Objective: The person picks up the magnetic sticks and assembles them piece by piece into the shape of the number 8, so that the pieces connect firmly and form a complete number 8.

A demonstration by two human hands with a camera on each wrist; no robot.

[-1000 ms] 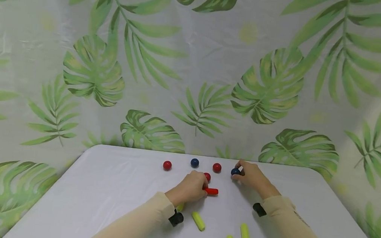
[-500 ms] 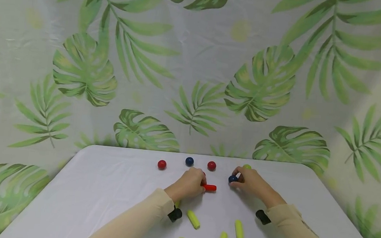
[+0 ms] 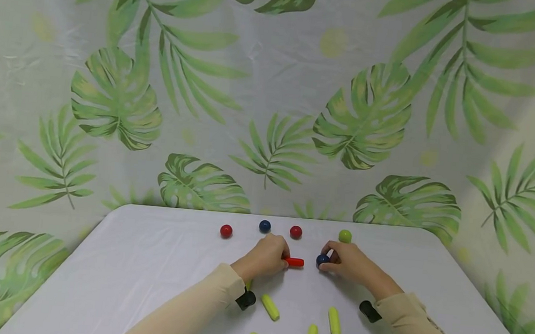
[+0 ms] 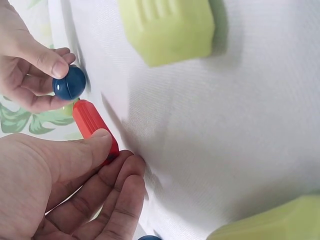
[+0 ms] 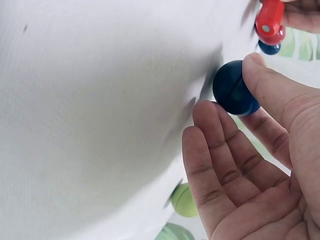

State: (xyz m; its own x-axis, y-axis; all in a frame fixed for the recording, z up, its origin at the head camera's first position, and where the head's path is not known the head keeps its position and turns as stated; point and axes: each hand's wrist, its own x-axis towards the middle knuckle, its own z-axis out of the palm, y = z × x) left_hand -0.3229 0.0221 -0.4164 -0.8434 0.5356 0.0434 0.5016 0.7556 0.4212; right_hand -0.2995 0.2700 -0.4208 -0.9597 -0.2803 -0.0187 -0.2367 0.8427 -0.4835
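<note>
Showing right of centre, low in the head frame, a blue ball [image 3: 321, 260] is being pinched by the right hand [image 3: 351, 262]. Left of it, a red stick [image 3: 295, 262] is being gripped by the left hand [image 3: 264, 256]. Above, a green ball [image 3: 345, 236], two red balls [image 3: 296, 232] and a second blue ball [image 3: 264, 226] are resting near the table's [image 3: 154, 263] far edge. Yellow sticks [image 3: 270, 307] are lying at bottom centre.

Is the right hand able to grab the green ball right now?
Probably not yet: the right hand pinches a blue ball, so it would likely have to let go first. Nothing seems to block the green ball.
</note>
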